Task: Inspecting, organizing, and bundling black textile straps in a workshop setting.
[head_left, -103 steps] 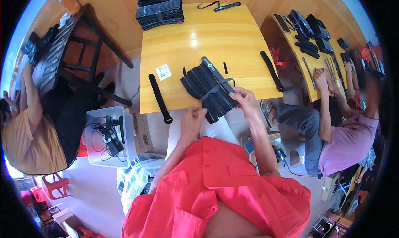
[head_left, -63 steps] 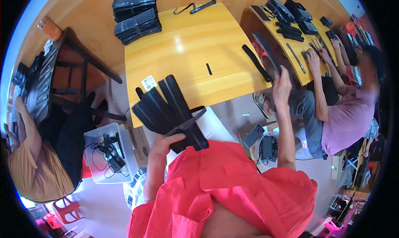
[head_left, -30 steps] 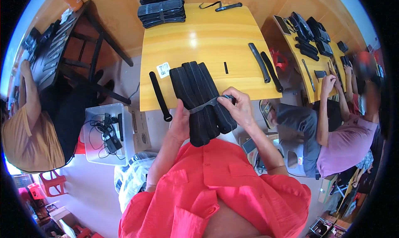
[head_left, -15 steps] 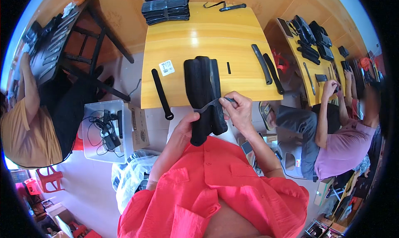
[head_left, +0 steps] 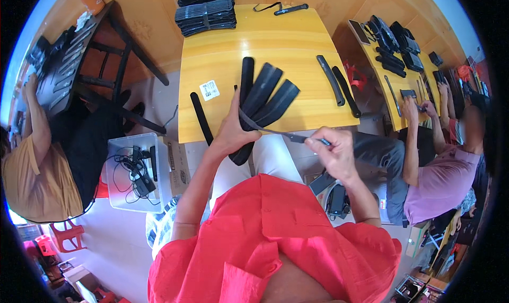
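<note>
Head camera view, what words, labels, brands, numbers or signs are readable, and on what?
No text is readable:
White label on the yellow table: print too small.
Cardboard box beside the clear bin: print too blurred.
Black strap at the far edge: pale marking too small.
Red-and-white sticker low at right: too small.
Strap bundle in the left hand: no legible print.

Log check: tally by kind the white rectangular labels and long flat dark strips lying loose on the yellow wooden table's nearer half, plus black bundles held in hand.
White rectangular label: 1
Long flat dark strips: 3
Black bundle, in the left hand: 1
Total: 5
</note>
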A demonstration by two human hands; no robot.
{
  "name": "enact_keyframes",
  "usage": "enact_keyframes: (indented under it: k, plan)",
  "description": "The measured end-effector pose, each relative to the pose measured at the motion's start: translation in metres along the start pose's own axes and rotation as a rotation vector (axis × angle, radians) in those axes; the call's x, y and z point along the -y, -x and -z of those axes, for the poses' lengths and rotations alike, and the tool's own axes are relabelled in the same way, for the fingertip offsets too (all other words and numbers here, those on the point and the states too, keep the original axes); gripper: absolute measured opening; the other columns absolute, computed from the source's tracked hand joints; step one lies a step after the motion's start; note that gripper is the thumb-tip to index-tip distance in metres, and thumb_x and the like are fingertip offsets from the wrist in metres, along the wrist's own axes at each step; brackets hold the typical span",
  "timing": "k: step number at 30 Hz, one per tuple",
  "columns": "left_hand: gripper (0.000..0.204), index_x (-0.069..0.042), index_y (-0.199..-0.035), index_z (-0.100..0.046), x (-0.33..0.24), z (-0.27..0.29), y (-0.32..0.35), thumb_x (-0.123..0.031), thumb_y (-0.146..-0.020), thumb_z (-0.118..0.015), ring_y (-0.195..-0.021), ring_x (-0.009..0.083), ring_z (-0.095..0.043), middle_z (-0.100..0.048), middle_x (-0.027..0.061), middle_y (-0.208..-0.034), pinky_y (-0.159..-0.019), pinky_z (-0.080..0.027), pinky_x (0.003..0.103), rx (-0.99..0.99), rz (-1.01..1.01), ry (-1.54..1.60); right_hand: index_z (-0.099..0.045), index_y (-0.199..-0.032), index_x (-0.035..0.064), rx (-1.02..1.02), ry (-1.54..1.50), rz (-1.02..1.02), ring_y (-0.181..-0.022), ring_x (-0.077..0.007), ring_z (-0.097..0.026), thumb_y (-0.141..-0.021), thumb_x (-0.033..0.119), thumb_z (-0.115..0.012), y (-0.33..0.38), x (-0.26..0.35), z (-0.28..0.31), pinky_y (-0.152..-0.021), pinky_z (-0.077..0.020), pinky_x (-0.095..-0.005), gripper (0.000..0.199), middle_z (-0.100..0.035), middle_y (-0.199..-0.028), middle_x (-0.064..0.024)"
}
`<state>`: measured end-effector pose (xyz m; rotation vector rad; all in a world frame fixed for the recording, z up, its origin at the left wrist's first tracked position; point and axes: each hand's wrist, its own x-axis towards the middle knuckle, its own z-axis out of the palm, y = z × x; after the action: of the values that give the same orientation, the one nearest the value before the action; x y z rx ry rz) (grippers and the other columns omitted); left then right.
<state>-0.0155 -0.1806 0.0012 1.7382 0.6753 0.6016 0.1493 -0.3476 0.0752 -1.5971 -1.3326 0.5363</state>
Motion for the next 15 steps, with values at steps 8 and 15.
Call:
enact_keyframes:
  k: [8, 15]
  plan:
    - [0.099, -0.013, -0.14, -0.019, -0.033, -0.01, -0.032, -0.006, -0.056, -0.071, -0.076, 0.0287, -0.05, -0.045, 0.0122, -0.089, -0.063, -0.039, 0.036, -0.247, -0.177, -1.054, -0.062, -0.069, -0.0003, -0.051, 0.03, 0.099, -0.051, -0.0067, -0.052, -0.078, 0.011, -0.063, -0.019, 0.052, 0.026, -0.045, -0.038, -0.0204, 0.014, -0.058, -0.058, -0.0031]
    - [0.087, -0.007, -0.138, -0.024, -0.066, -0.004, -0.007, -0.008, -0.062, -0.065, -0.075, 0.0219, -0.049, -0.047, 0.0084, -0.086, -0.064, -0.038, 0.032, 0.281, -0.749, -1.162, -0.061, -0.071, 0.0049, -0.496, 0.066, 0.117, -0.05, -0.0014, -0.036, -0.078, 0.017, -0.063, -0.082, 0.009, 0.119, -0.044, -0.0237, -0.0187, 0.014, -0.048, -0.059, 0.0063]
